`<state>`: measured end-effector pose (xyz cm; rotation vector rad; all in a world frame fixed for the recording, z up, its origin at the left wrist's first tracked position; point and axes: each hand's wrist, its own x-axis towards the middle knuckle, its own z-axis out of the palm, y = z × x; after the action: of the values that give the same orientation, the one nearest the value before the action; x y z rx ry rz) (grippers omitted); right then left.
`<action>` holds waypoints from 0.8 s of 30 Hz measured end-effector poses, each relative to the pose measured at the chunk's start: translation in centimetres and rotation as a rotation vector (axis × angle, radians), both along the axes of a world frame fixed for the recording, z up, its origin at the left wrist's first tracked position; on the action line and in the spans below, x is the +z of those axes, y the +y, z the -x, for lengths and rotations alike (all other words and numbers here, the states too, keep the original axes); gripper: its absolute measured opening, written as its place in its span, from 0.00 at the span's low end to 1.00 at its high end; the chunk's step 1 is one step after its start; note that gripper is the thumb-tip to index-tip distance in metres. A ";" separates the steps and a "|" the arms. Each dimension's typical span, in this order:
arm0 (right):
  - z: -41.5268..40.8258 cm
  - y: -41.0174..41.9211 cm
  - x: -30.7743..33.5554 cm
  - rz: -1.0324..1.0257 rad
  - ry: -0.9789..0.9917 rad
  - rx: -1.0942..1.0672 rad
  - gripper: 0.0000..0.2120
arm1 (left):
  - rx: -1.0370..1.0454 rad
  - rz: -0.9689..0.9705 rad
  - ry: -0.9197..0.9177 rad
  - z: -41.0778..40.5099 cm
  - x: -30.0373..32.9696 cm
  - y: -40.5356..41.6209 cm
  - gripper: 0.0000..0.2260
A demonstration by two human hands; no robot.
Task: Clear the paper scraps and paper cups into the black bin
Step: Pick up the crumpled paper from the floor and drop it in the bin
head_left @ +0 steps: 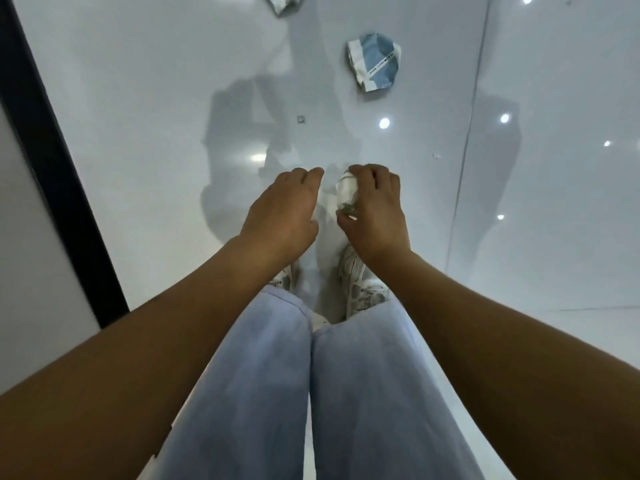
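Two crumpled cups [374, 65] remain on the floor [138, 98]; right hand [375, 209] pinches a white scrap [346, 190], left hand [282, 209] loosely curled, empty; next, reach a cup.

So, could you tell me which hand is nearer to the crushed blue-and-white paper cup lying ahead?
Right hand: the crushed blue-and-white paper cup lies straight beyond it; left hand sits farther left.

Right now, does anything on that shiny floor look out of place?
Yes. A crushed blue-and-white paper cup lies on the floor, a second at the top edge. The right hand holds a white crumpled scrap.
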<state>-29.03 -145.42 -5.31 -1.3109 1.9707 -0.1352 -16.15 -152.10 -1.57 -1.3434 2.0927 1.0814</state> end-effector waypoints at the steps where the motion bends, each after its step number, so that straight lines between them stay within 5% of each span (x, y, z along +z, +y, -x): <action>1: -0.3 0.0 1.7 0.005 -0.027 0.014 0.29 | -0.016 -0.027 0.003 0.2 0.9 -0.4 0.35; 6: -1.2 -0.6 10.8 0.027 -0.134 0.082 0.31 | -0.022 -0.330 0.103 0.7 7.1 -3.0 0.52; 10: -1.0 -2.1 17.0 0.046 -0.136 0.115 0.30 | -0.006 -0.416 0.149 0.6 12.7 -5.1 0.55; 24: -1.1 -7.4 28.6 0.209 -0.004 0.211 0.25 | -0.038 -0.158 0.090 -0.2 24.7 -9.3 0.39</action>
<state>-27.90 -152.80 23.24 -1.6427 1.8394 -0.2466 -15.98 -161.42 23.15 -1.1961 2.0380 1.2838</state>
